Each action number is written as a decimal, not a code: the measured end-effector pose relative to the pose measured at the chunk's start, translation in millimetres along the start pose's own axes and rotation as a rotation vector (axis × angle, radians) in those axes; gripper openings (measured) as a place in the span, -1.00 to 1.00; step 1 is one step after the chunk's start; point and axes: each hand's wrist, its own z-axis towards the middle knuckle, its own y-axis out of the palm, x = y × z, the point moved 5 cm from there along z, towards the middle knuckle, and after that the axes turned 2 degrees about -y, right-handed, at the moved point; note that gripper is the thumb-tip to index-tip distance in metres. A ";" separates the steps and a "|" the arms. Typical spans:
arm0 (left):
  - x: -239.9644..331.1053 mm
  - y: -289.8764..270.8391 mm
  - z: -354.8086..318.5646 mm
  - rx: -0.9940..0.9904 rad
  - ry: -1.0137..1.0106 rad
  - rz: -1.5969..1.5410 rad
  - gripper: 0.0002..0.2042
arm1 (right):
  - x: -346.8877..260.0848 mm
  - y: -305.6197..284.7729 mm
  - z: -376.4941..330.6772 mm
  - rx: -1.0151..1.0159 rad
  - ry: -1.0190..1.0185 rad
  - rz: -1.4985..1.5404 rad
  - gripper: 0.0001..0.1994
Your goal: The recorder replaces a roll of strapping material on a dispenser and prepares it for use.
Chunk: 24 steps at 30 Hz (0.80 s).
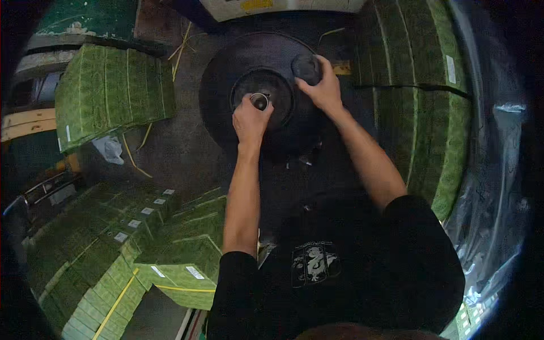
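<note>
A large black round disc [226,73] lies flat in front of me, with a smaller raised black plate [277,93] at its centre. My left hand [249,120] is closed around a small metal-topped cylinder [260,101] standing at the middle of the raised plate. My right hand [324,86] grips a dark round knob [306,67] at the disc's upper right part. Both forearms reach up from my black-sleeved body at the bottom of the picture.
Bundled stacks of green printed sheets surround the disc: one at upper left [107,90], several at lower left [113,249] tied with yellow straps, a tall pile at right [425,102]. Clear plastic film [498,170] hangs far right. Loose yellow straps [182,42] lie on the floor.
</note>
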 end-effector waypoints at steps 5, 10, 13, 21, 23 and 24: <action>-16.0 -9.6 -2.5 0.003 -0.257 -0.160 -0.45 | -4.4 10.6 1.0 -0.038 -0.169 -0.208 -0.15; -0.3 0.3 14.5 -0.110 -0.145 0.066 -0.49 | 3.1 4.5 6.5 -0.009 0.080 -0.006 -0.17; -8.9 -17.7 18.6 0.214 -0.110 -0.237 -0.50 | 3.2 6.5 10.0 -0.090 0.144 -0.046 -0.16; -71.7 6.5 -37.2 0.253 -0.711 -0.652 -0.49 | 6.9 0.8 10.6 -0.052 0.108 -0.109 -0.17; -56.5 7.5 -36.3 0.233 -0.454 -0.555 -0.49 | 5.7 -2.8 12.7 -0.034 0.080 -0.127 -0.18; -39.3 6.7 -30.7 0.164 -0.175 -0.449 -0.49 | 5.2 -4.8 13.4 -0.023 0.075 -0.135 -0.18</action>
